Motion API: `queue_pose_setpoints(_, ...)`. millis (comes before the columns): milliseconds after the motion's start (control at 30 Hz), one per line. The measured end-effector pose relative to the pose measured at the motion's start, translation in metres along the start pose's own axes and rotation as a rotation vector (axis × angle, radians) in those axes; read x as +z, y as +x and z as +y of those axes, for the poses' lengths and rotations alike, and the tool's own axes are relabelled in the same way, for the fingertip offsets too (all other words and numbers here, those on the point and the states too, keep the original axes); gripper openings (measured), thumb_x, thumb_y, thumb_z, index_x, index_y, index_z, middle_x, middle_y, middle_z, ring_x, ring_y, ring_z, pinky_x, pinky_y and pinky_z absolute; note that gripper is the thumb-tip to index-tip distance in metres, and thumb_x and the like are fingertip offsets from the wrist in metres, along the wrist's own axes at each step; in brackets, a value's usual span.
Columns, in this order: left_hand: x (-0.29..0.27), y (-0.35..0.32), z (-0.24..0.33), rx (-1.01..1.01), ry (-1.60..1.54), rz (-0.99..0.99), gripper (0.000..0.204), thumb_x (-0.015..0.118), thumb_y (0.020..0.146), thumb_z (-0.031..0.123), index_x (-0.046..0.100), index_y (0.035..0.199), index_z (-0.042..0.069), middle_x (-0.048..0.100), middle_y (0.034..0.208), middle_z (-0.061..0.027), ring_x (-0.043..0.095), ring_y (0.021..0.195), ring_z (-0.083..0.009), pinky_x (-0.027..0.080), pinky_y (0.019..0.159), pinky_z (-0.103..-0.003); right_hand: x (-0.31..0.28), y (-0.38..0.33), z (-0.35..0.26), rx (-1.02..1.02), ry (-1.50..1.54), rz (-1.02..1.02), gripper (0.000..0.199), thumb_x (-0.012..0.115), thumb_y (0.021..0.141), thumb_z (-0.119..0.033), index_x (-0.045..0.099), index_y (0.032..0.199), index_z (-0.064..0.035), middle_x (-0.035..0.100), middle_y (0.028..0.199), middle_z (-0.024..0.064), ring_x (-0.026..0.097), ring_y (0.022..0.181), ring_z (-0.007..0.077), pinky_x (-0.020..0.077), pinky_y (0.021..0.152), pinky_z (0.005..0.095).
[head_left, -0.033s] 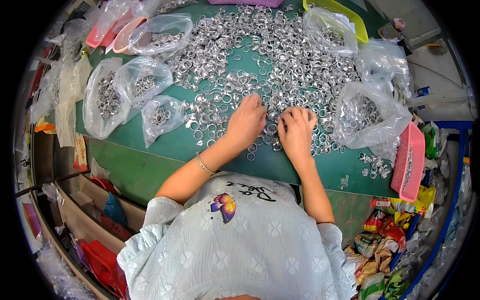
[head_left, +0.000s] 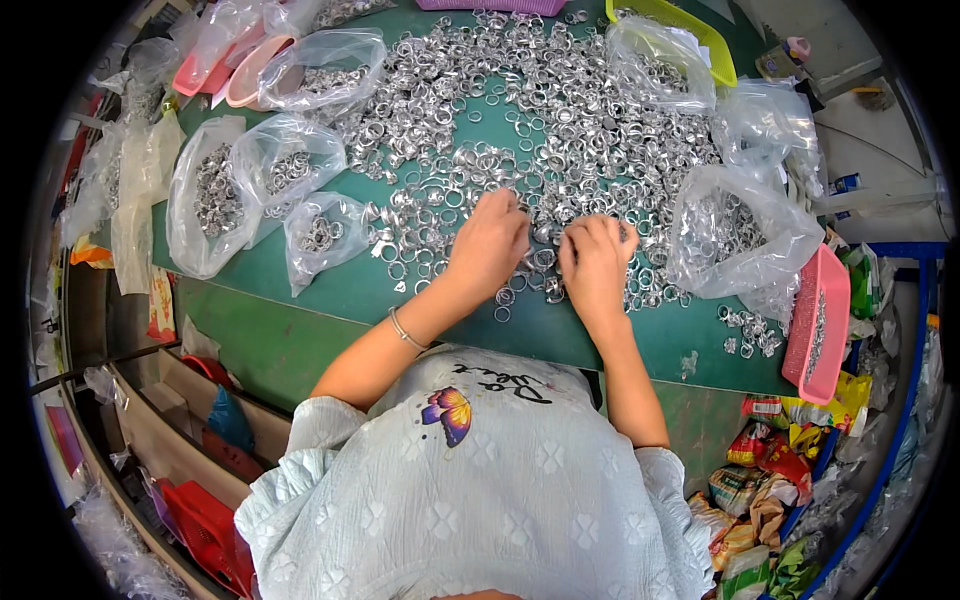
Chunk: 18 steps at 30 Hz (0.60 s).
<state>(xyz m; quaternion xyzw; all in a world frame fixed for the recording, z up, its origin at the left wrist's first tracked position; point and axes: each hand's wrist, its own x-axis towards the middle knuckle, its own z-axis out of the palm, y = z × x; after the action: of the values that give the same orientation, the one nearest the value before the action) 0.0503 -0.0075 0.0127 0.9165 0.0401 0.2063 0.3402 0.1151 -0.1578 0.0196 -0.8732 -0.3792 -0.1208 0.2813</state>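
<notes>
A wide heap of silver-coloured metal rings covers much of the green table. At the near edge of the heap, my left hand has its fingers curled down among the rings, with the fingertips partly hidden. Close beside it on the right, my right hand is bent over the rings, thumb and fingers drawn together. Bits of metal show under its fingers, but what either hand holds is too small to make out. A few loose rings lie between my wrists.
Clear plastic bags with rings stand left, including a small bag, and a larger bag stands right. A pink basket sits at the right edge, a yellow-green basket at the far right. Colourful packets lie below the table.
My right hand has shifted very slightly, its thumb and fingers moving a little. My left hand has barely moved, drawing slightly left. The heap and bags look the same.
</notes>
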Motion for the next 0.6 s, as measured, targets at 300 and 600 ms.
queue_pose_setpoints(300,-0.027,-0.006,0.025,-0.214,-0.454,-0.074,0.026,0.07,0.073,0.006,0.062,0.097,0.003,0.055,0.082,-0.0037,0.05,0.071,-0.0124,0.042,0.064,-0.026,-0.016,-0.007,-0.004,0.64,1.019,-0.02,0.011,0.058,0.086,-0.008,0.063,0.089,0.0018,0.063,0.082,0.0017,0.052,0.066,0.0053,0.0405,0.061,0.019)
queue_pose_setpoints(600,-0.025,-0.014,0.033,-0.369,-0.722,-0.102,0.014,0.068,0.076,0.006,0.065,0.089,0.001,0.061,0.084,-0.0011,0.05,0.068,-0.0052,0.037,0.056,-0.019,-0.015,-0.016,-0.018,0.667,1.385,-0.049,0.012,0.056,0.088,-0.009,0.059,0.092,0.0016,0.062,0.08,0.0034,0.055,0.072,0.008,0.0436,0.067,0.0208)
